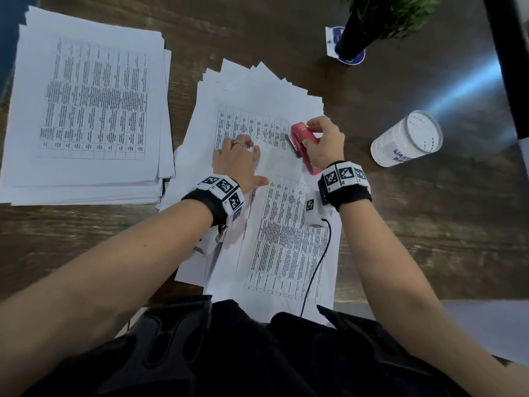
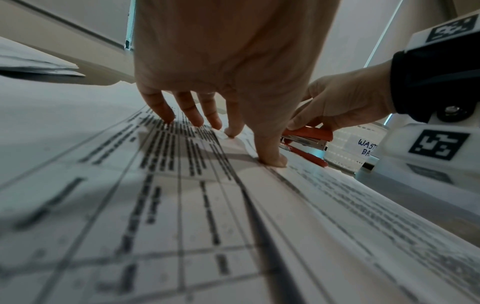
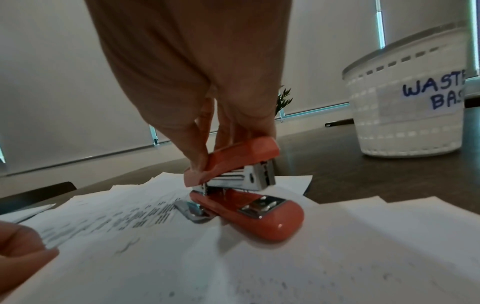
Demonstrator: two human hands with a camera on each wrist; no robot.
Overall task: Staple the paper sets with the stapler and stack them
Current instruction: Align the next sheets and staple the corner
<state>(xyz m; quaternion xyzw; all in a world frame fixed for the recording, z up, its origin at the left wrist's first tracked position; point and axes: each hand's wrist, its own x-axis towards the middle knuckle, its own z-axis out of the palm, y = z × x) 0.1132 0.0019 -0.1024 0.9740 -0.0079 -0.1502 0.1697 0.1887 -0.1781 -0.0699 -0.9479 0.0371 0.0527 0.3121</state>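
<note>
A red stapler (image 1: 304, 146) (image 3: 241, 189) (image 2: 307, 142) stands on a fanned pile of printed sheets (image 1: 257, 98) in the middle of the table. My right hand (image 1: 323, 141) (image 3: 205, 131) pinches its red top arm, which is lifted away from the base, so the stapler's mouth gapes. My left hand (image 1: 239, 159) (image 2: 207, 115) lies spread on a printed paper set (image 1: 286, 245) (image 2: 182, 205) just left of the stapler, fingertips and thumb pressing the paper down. A thick stack of printed sets (image 1: 86, 110) lies at the far left.
A white perforated cup (image 1: 406, 138) (image 3: 410, 102) labelled as a waste basket stands right of the stapler. A dark vase with a green plant (image 1: 369, 24) is at the back right. A black cable (image 1: 317, 265) crosses the near paper. Dark wood table (image 1: 429, 239) surrounds the piles.
</note>
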